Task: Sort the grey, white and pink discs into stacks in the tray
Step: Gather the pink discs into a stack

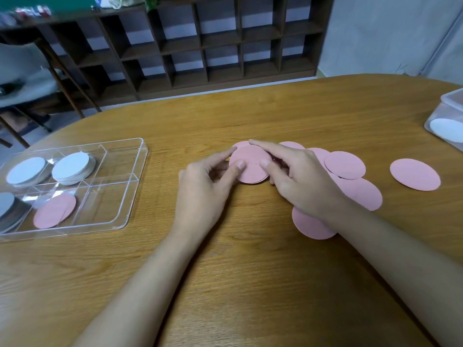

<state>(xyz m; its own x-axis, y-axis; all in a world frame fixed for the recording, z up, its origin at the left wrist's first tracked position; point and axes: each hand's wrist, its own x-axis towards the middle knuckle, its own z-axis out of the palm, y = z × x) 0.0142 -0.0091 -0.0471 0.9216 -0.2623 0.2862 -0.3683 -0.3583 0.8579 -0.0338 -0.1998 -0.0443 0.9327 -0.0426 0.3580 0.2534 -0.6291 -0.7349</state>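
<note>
The clear tray [136, 186] at nine o'clock holds white stacks [71, 166], a grey stack [7, 209] and pink discs [53, 211], while the left hand [208, 186] and right hand [300, 181] pinch a pink pile [250, 169] on the surface [250, 271].

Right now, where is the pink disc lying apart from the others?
In the head view, the lone pink disc lies flat on the wooden table at far right, between the overlapping pink discs and the clear box.

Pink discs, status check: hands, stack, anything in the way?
Left hand and right hand pinch pink stack on table. Loose pink discs lie right of it. Nothing on table between hands and tray.
</note>
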